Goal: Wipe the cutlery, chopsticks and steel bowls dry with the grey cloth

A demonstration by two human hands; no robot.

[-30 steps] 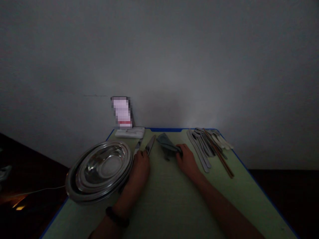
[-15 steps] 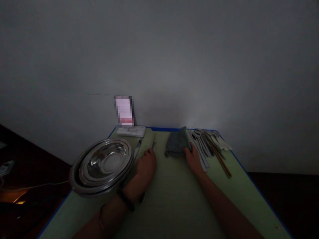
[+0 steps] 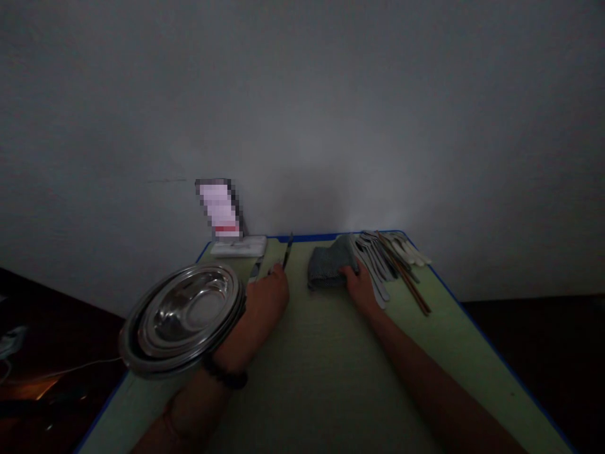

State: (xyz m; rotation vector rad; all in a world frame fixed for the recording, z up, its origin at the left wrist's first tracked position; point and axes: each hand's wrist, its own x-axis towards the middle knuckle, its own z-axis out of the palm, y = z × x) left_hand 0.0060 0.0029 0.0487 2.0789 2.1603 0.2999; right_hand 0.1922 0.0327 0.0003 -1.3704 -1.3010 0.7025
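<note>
My left hand (image 3: 269, 296), a dark beaded band at its wrist, is closed around a table knife (image 3: 288, 250) whose blade points to the table's far edge. Much of that knife is hidden by the fingers. Another knife (image 3: 256, 269) lies just left of this hand, by the stacked metal bowls (image 3: 189, 315). To the right, a folded grey cloth (image 3: 328, 266) is pinched at its right corner by my right hand (image 3: 360, 287). Metal cutlery (image 3: 378, 261) lies in a row right beside that hand.
Brown chopsticks (image 3: 411, 287) and white-handled utensils (image 3: 411, 249) lie at the table's right. A phone (image 3: 220, 208) with a blurred screen leans on the wall above a white block (image 3: 239, 246). The blue-edged table (image 3: 321, 378) meets the wall (image 3: 302, 113).
My left hand has shifted slightly left, and the knife in it now tilts further toward the wall. The cloth lies flatter under my right hand. The whole view has turned a little.
</note>
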